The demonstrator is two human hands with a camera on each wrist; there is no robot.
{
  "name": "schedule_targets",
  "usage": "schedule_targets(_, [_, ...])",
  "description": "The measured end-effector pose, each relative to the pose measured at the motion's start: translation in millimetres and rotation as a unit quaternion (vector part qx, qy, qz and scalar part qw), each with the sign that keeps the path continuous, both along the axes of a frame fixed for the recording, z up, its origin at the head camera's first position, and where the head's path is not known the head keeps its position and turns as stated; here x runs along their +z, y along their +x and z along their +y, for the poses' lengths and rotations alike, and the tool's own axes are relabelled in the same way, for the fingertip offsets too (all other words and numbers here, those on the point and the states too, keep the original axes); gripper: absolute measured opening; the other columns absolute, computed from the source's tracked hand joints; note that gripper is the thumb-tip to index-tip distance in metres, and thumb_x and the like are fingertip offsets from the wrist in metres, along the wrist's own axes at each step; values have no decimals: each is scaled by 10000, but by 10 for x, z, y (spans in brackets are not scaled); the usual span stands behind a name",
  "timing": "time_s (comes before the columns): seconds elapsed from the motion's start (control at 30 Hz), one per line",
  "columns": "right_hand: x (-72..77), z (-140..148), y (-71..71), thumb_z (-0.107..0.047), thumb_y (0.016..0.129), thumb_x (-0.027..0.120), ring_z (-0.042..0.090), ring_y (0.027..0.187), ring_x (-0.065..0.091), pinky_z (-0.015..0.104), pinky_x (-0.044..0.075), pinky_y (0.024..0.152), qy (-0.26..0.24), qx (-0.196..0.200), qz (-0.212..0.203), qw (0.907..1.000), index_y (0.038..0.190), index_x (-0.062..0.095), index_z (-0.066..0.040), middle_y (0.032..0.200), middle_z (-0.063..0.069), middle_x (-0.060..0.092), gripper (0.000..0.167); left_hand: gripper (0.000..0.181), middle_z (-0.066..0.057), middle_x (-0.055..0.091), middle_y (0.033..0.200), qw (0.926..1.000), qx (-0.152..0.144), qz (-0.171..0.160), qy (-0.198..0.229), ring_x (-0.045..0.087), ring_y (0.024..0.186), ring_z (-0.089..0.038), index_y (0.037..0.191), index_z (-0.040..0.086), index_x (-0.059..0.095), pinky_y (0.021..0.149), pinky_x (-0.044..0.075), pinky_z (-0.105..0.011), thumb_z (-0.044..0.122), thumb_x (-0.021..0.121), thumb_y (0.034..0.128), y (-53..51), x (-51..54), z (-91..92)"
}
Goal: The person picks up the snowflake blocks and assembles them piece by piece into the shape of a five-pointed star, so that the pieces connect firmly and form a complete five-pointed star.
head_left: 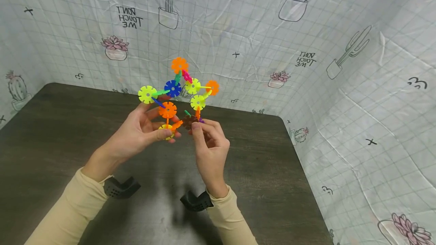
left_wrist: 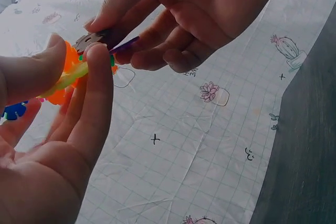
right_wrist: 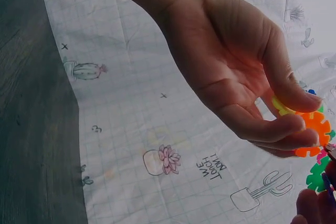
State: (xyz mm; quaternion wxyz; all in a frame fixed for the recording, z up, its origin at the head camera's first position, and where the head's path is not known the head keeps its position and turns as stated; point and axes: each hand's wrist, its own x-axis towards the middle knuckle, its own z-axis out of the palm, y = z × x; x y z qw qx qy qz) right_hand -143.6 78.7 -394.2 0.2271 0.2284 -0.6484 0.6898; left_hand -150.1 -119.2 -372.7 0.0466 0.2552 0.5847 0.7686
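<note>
Notched plastic discs, shaped like snowflakes and slotted together, form a colourful ring-like chain [head_left: 168, 110] held up above the table. My left hand [head_left: 136, 127] pinches a yellow disc [head_left: 163, 131] at the chain's lower left between thumb and fingers. At the lower right, my right hand [head_left: 212, 144] pinches a brown disc [head_left: 188, 121], with a purple disc partly hidden behind its fingers. An orange disc [head_left: 177, 125] lies between the two hands, close to the brown one. Whether those two are joined I cannot tell. In the left wrist view the brown disc [left_wrist: 90, 40] almost meets the left fingertips.
A dark wood-grain table [head_left: 265, 184] spreads below the hands. Behind and to the right hangs a white gridded cloth [head_left: 218, 29] printed with cacti. Each wrist carries a black mount, the left one [head_left: 120, 187] and the right one [head_left: 197, 201].
</note>
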Motion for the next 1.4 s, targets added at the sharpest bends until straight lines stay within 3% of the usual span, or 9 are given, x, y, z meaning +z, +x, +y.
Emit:
schedule_targets(0.23, [25, -5, 0, -127, 1007, 641, 179, 855, 695, 345, 609, 801, 122, -150, -27, 9998, 1028, 721, 78, 1035, 87, 602, 221, 756, -115, 610, 1286, 9997, 118, -101, -170, 757, 925, -336, 1540, 186, 304, 832, 620, -454, -70, 668, 929, 18, 19, -3])
schedule_targets(0.5, [46, -15, 3, -110, 995, 655, 343, 811, 686, 308, 603, 749, 387, -427, -48, 9983, 987, 729, 48, 999, 167, 610, 175, 774, -101, 649, 1247, 9994, 173, -240, -198, 761, 924, -330, 1540, 173, 306, 828, 619, -453, -66, 692, 913, 29, 26, -2])
schedule_targets(0.87, [110, 53, -12, -138, 988, 671, 163, 791, 658, 237, 573, 719, 944, -403, -152, 9946, 924, 738, 21, 947, 138, 637, 184, 733, -104, 647, 1263, 9987, 224, -333, -308, 761, 930, -319, 1515, 169, 342, 822, 621, -452, -44, 703, 913, 38, 31, 16])
schedule_targets(1.1, [150, 96, -14, -118, 973, 687, 170, 813, 650, 274, 570, 734, 1331, -306, -255, 9903, 909, 745, 4, 944, 127, 661, 149, 737, -113, 663, 1214, 9972, 418, -255, -564, 765, 894, -308, 1511, 176, 367, 779, 630, -445, -23, 729, 901, 44, 44, 27])
schedule_targets(1.4, [191, 136, 0, -128, 982, 677, 191, 843, 646, 293, 579, 783, 1593, 34, -377, 9865, 900, 747, -7, 954, 114, 651, 163, 754, -56, 687, 1133, 9973, 438, -239, -540, 763, 901, -318, 1488, 155, 378, 757, 628, -465, -63, 748, 869, 59, 47, 26])
